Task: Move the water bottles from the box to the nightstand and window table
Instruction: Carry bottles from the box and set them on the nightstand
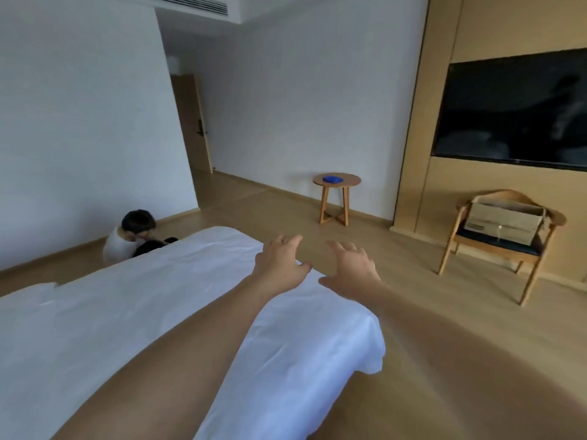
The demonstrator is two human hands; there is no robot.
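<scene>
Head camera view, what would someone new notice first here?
Two bare arms stretch forward, the left hand and right hand open and empty above the corner of the white bed. At right, a cardboard box sits on a wooden chair below a dark wall TV.

Left hand [279, 265] and right hand [352, 268] outstretched empty, box [505, 225] on chair [460, 236]

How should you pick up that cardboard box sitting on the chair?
Probably grip the cardboard box by its two short ends, one hand on each, coming from the chair's open front. It is wide and low, and the chair's back and arms fence its other sides. Both the left hand and right hand are empty.
</scene>
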